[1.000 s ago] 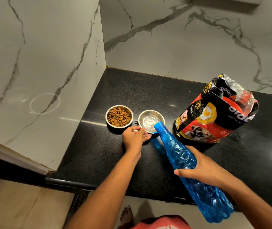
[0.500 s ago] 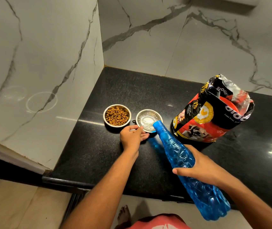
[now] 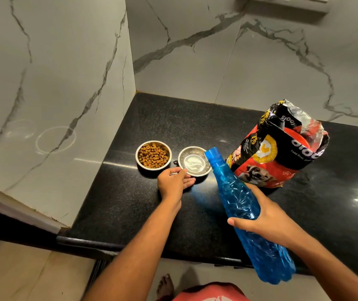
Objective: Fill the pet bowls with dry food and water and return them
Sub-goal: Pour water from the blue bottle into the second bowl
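Observation:
Two small steel bowls stand side by side on the black counter (image 3: 130, 213). The left bowl (image 3: 138, 156) is full of brown kibble. The right bowl (image 3: 185, 153) shows a pale, rippled shine inside. My left hand (image 3: 173, 183) holds this bowl's near-left rim, thumb on top and fingers beside it. My right hand (image 3: 267, 224) grips the middle of a crinkled blue plastic bottle (image 3: 234, 187). The bottle is tilted, and its open mouth sits at the bowl's right rim.
An open red and black dog food bag (image 3: 282, 153) stands upright just right of the bottle. Marble walls close the counter at the left and back. The counter's front edge (image 3: 108, 246) is near me, with a bare foot (image 3: 165, 285) on the floor below.
The bottle's mouth has shifted from the bowl's near rim up to its right rim. My left hand stays on the bowl. The view has drifted slightly.

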The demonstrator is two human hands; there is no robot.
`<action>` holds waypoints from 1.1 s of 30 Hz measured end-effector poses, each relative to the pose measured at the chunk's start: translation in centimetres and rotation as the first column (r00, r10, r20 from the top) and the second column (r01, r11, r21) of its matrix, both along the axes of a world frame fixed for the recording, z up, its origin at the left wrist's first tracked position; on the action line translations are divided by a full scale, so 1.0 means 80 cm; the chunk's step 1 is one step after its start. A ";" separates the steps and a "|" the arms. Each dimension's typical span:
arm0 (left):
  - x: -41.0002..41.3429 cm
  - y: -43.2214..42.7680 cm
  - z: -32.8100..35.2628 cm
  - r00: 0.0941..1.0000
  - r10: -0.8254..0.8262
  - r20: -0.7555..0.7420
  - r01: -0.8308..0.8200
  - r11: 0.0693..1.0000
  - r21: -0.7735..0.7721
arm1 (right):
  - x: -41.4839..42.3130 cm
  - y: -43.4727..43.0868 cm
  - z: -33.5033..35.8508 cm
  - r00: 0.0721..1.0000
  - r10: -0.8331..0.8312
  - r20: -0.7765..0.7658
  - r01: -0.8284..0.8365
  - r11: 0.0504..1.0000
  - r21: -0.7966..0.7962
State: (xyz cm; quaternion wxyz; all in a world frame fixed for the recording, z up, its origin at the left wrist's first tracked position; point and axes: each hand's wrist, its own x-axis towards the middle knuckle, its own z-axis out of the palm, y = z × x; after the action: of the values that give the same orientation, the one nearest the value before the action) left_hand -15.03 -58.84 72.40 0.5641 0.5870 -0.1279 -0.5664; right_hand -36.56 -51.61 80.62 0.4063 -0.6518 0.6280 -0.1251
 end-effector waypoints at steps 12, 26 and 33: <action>0.000 0.003 0.001 0.999 -0.034 0.019 0.034 0.999 -0.007 | -0.014 0.023 0.012 0.971 -0.016 0.240 0.096 0.940 -0.327; -0.015 0.014 0.009 0.997 0.028 0.076 -0.027 1.000 -0.013 | -0.108 0.022 -0.004 0.920 -0.095 0.380 0.303 0.787 -0.537; -0.030 0.024 0.004 0.994 0.089 0.065 -0.090 0.996 0.014 | -0.161 -0.012 -0.019 0.873 -0.141 0.466 0.409 0.732 -0.545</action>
State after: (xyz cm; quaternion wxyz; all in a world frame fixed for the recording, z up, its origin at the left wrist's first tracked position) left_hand -17.39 -56.95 72.68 0.5797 0.6148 -0.1147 -0.5223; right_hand -49.46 -52.53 79.07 0.2590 -0.6074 0.5460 -0.5156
